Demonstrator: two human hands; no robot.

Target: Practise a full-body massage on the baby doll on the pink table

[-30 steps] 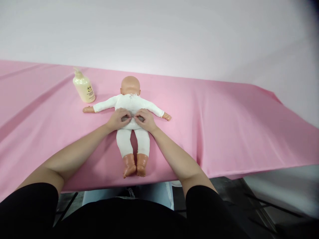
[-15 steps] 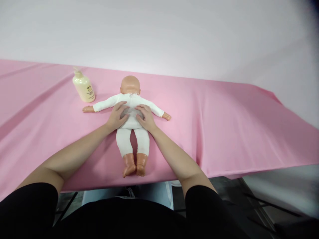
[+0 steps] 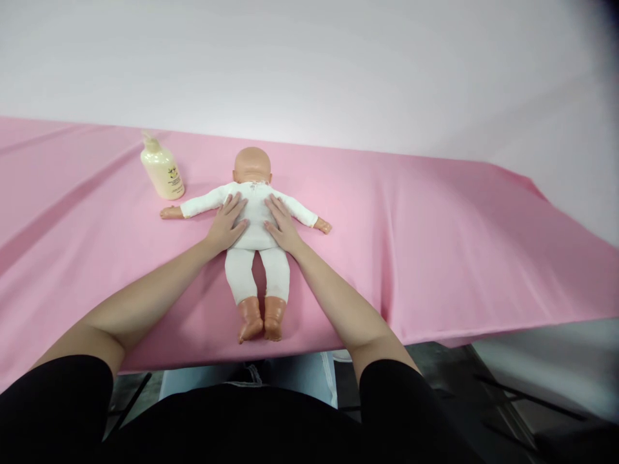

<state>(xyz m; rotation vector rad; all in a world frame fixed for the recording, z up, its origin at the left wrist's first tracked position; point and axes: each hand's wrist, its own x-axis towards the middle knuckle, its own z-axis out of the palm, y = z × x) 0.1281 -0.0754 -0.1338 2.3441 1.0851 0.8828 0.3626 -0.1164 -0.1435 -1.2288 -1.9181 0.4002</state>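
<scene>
A baby doll (image 3: 256, 196) in a white one-piece lies on the pink tablecloth (image 3: 435, 245), head away from me, arms spread, bare feet toward the near edge. My left hand (image 3: 226, 224) rests flat on the left side of its torso, fingers extended and slightly apart. On the right side of the torso my right hand (image 3: 283, 225) lies the same way, palm down. Neither hand grips anything. A strip of white cloth shows between the two hands.
A cream pump bottle (image 3: 162, 169) stands upright at the doll's far left, just beyond its outstretched arm. The cloth drapes over the table's near edge, with dark floor and a metal frame (image 3: 488, 393) below at right. A pale wall rises behind.
Both hands slid from the doll's waist up its torso toward the shoulders. The fingers went from curled together at the middle to stretched out flat and apart.
</scene>
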